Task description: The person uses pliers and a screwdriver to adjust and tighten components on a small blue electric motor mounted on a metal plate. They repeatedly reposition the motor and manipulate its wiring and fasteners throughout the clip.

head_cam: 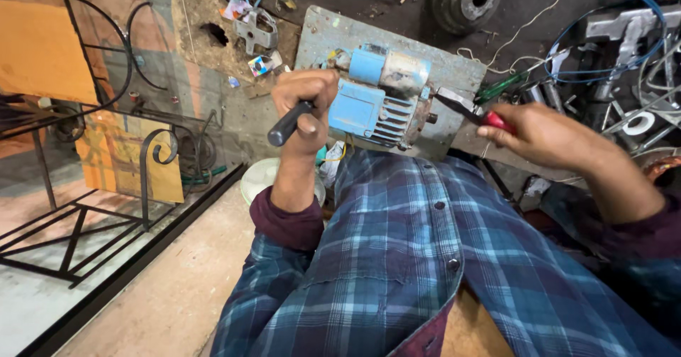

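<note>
Hands flank a blue motor [379, 98] on a grey board [333, 34]: left hand [306, 105] fisted round a black tool handle [287, 126] against its casing, right hand [543, 134] clamped on red-handled pliers [472, 109] nosing its shaft end, apparently steadying both sides.

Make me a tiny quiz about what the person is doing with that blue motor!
1. True or false: the left hand grips a black handle.
2. What does the right hand hold? A) hammer B) red-handled pliers C) brush
3. Fill in: the blue motor sits on a grey ____.

Key: 1 true; 2 B; 3 board.
</note>
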